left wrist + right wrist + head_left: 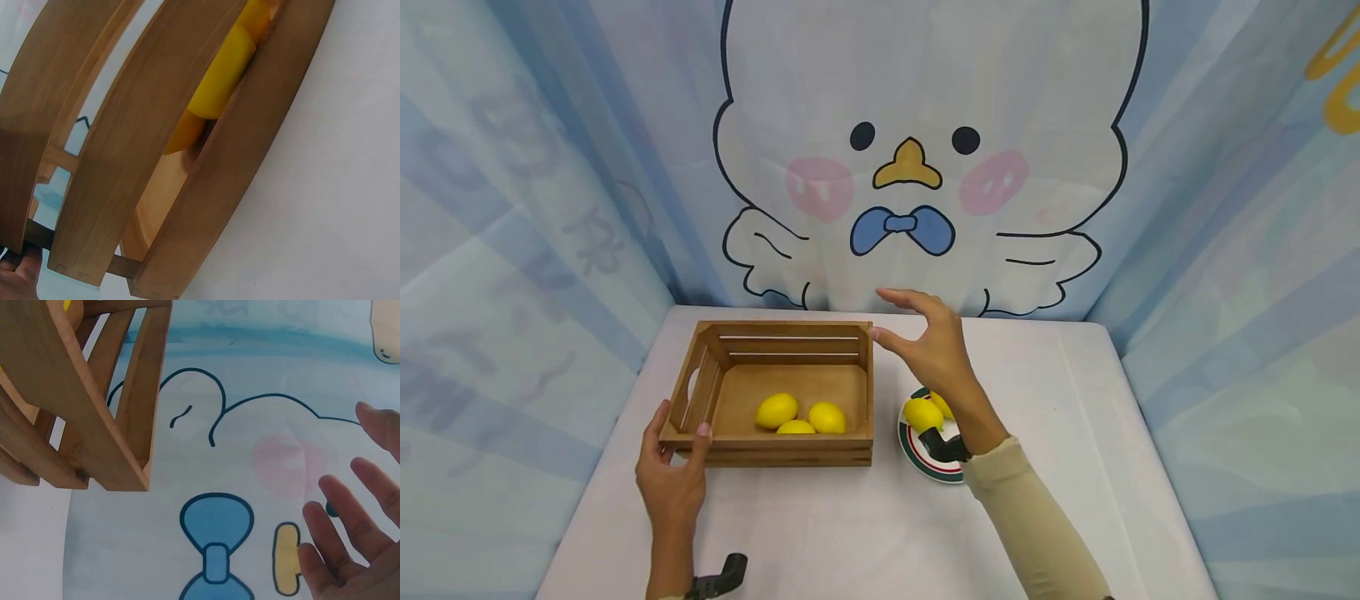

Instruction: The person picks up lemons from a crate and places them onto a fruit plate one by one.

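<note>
A slatted wooden crate (790,455) stands on the left half of the table, with yellow lemons (777,411) lying inside toward its front. My left hand (672,492) holds the crate's front left corner, thumb over the top rim; the left wrist view shows part of this hand (22,275) at the wood. Beside the crate's back right corner is my right hand (931,343), raised, thumb and fingers spread with nothing between them. In the right wrist view a gap separates its fingers (350,534) from the crate (81,419). Below the right wrist, lemons (922,414) rest on a plate (917,454), partly hidden.
A white cloth covers the table (1060,400). Behind it hangs a curtain (917,83) printed with a cartoon bird, and more curtain (497,292) closes in the sides. Dark wrist mounts (718,579) are worn on both arms.
</note>
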{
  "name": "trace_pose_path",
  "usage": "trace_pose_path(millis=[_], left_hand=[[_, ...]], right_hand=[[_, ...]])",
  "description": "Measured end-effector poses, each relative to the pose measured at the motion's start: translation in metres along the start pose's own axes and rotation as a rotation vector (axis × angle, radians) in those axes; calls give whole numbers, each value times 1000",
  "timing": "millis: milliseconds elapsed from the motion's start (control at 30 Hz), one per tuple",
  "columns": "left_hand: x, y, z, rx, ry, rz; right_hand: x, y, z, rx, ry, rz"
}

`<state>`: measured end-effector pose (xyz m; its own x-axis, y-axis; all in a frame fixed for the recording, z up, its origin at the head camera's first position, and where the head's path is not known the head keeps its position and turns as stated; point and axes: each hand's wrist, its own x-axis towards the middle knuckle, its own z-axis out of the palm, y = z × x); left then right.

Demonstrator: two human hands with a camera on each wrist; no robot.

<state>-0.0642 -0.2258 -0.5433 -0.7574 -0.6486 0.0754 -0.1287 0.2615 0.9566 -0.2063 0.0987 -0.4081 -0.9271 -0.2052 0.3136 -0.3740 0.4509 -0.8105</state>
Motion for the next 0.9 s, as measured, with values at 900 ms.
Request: trace_pose_path(millis=[900], left_hand=[[0, -1, 0, -1, 12, 6]], right_hand=[[14, -15, 20, 63, -67, -65]])
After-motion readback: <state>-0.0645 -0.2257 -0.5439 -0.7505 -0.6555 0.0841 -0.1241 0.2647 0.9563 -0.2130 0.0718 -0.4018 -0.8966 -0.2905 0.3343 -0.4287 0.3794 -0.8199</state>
